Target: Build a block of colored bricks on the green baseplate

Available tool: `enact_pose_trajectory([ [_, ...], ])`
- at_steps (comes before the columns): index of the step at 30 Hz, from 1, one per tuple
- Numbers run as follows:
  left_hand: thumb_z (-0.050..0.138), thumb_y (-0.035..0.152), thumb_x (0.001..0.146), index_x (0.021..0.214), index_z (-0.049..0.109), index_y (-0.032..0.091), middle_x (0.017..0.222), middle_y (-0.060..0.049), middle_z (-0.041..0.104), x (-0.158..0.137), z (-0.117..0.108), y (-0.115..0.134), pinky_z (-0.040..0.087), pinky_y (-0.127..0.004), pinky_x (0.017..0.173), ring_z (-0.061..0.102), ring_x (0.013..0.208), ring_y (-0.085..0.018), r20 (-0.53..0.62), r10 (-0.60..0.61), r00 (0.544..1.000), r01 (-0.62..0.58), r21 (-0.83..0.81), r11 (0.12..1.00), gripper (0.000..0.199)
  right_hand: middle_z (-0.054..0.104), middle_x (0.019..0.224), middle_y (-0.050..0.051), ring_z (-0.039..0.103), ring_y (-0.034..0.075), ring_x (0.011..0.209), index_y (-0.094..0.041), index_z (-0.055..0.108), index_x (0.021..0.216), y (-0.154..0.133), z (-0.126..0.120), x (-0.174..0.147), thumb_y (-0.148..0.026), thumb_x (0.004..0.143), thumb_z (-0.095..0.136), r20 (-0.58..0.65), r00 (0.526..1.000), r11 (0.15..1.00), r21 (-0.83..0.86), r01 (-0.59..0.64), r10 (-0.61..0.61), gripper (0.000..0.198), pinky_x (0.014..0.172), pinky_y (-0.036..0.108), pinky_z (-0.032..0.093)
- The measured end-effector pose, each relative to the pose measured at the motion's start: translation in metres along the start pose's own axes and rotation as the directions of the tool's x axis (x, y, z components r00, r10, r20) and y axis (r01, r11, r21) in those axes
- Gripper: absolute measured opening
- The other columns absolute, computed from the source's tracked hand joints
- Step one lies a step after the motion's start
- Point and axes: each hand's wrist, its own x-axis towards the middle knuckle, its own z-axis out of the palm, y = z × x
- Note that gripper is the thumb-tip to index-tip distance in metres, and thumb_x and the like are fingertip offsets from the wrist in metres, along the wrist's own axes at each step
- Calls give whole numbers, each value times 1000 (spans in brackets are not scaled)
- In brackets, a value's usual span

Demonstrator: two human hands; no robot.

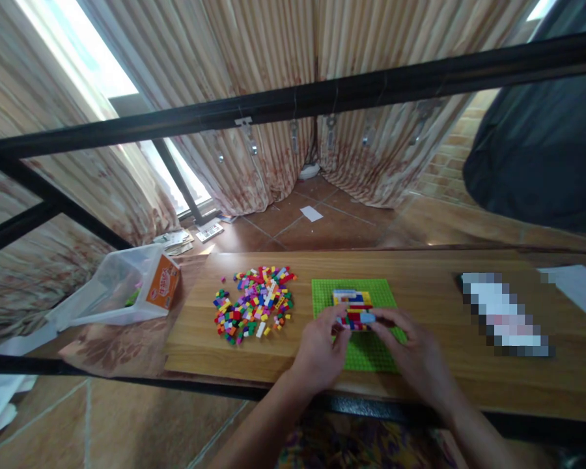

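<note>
A green studded baseplate (371, 357) lies on the wooden board in front of me. On it stands a small build of toy bricks (354, 301) in yellow, blue, red and white rows. My left hand (321, 348) grips the build's left side, thumb and fingers curled against it. At the build's near right, my right hand (417, 355) has its fingertips closed on a light blue brick (367, 318), which lies against the red rows. My fingers partly hide the build's near edge.
A loose pile of coloured bricks (254, 303) spreads to the left. Beyond it sits a clear plastic bin (122, 280) with an orange label. A blurred-out flat object (508, 316) and white paper (581, 293) lie right. A black metal bar (293, 98) crosses ahead.
</note>
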Motion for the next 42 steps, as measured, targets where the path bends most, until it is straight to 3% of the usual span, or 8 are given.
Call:
enact_pose_trajectory([
  [4,55,10,86,115,62,20,107,-7,70,3,-5,-17,56,-29,79,67,86,-16,-128,-58,990,72,114,991,31,69,112,8,62,24,109,-24,75,99,28,1,36,-51,85,62,-96,995,1000,10,23,-22,33,97,41,48],
  [7,54,10,86,113,63,19,104,-6,70,0,-6,-29,56,-28,77,66,84,-15,-154,-76,985,99,148,984,29,68,115,8,61,24,110,-25,75,99,42,8,54,-52,84,61,-29,999,999,48,-14,15,34,91,40,49],
  [13,56,10,86,114,62,20,104,-6,69,11,-11,-30,56,-32,82,66,88,-17,-161,-28,987,65,227,972,30,68,110,8,61,23,106,-24,76,95,48,20,60,-50,82,63,26,1000,997,75,-16,15,32,95,41,47],
  [17,57,13,88,114,65,21,110,-6,70,43,-12,-17,49,-39,100,63,107,-22,-118,88,989,-39,364,930,28,70,107,7,62,23,104,-25,75,95,48,17,63,-48,81,63,66,998,998,62,-27,23,30,93,41,48],
  [19,57,16,89,110,68,20,110,-6,72,64,-8,-12,47,-38,101,63,106,-22,-48,79,996,-54,394,918,24,71,106,7,63,23,102,-25,75,95,47,14,66,-45,81,63,98,995,998,51,-33,28,28,93,40,48],
  [25,51,21,92,75,73,18,73,-1,70,100,13,-7,45,-24,71,60,71,-14,195,-26,981,-51,379,924,28,72,103,4,64,22,99,-26,75,95,38,4,74,-40,82,60,213,977,1000,-27,-6,11,24,93,40,48],
  [29,52,25,91,69,74,17,62,1,64,100,18,-11,37,-21,59,52,61,-12,169,-81,982,18,343,939,32,73,104,4,64,23,102,-27,76,98,34,1,75,-37,83,59,282,959,999,-36,23,-11,24,94,41,46],
  [42,55,23,88,77,78,16,69,-4,70,100,23,-3,36,-25,58,57,63,-15,111,-172,979,105,449,887,26,76,94,3,68,24,92,-26,77,92,36,3,82,-37,80,62,327,945,999,-46,-13,28,22,89,40,50],
])
